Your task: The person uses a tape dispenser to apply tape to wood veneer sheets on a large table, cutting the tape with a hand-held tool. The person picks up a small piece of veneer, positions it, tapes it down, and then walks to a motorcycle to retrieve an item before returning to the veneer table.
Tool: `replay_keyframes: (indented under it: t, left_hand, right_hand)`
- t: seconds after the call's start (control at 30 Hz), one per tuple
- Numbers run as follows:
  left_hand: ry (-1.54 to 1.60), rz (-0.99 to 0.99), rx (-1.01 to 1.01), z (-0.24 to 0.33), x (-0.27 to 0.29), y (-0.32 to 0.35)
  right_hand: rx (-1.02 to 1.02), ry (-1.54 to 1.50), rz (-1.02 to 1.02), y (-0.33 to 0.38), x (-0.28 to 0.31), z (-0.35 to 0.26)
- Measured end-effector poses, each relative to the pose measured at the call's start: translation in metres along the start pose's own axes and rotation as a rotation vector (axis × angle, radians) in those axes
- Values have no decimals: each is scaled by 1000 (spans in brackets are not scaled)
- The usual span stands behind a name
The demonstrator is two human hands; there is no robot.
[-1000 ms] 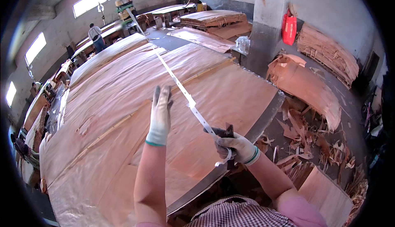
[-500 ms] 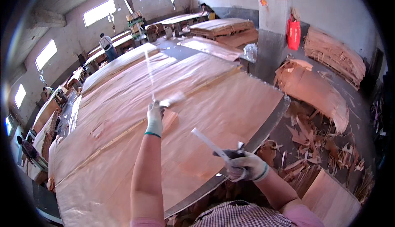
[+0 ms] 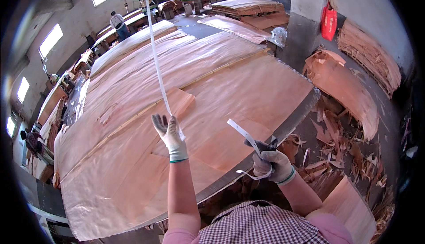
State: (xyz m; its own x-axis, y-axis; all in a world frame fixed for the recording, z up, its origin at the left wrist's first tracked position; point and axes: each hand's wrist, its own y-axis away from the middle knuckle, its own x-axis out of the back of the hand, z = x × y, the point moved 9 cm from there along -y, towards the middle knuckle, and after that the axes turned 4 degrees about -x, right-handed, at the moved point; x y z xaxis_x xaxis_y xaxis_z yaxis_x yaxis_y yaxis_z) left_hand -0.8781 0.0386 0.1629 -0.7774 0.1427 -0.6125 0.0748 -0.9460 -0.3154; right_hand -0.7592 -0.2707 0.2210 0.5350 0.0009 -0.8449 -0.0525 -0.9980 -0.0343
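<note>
A long white perforated tape point(image 3: 156, 60) comes down from above over the sheets. My left hand point(image 3: 171, 138), in a white glove with grey fingers, has its thumb at the tape near the lower end, which hangs beside the thumb; the other fingers are spread. My right hand point(image 3: 275, 166), gloved alike, is closed round a shorter white tape strip point(image 3: 243, 131), one end sticking up and the other curling below. A small dark object point(image 3: 273, 144) shows at that hand, its kind unclear. Beneath both hands lie wide pinkish veneer sheets point(image 3: 230, 98). A small loose veneer piece point(image 3: 180, 100) lies beyond my left hand.
A narrow light strip point(image 3: 128, 136) crosses the sheets. On the right are a curved veneer stack point(image 3: 343, 91), torn scraps point(image 3: 330, 133) and a red bag point(image 3: 329, 24) on a pillar. Other people point(image 3: 118, 25) stand at far tables. Dark table edge point(image 3: 290, 124) runs near my right hand.
My left hand has come nearer with the tape, its fingers now more spread. The right hand has shifted slightly right and up, still gripping its strip. The view has tilted down a little.
</note>
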Motion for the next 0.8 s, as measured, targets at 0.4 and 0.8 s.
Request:
replay_keyframes:
  t: [0.4, 0.8]
  left_hand:
    - [-874, -775, -358, 92, -97, -21]
    - [-518, -608, -294, 123, -48, 65]
  right_hand:
    - [-88, 27, 110, 15, -4, 29]
    - [-19, 5, 59, 24, 0, 38]
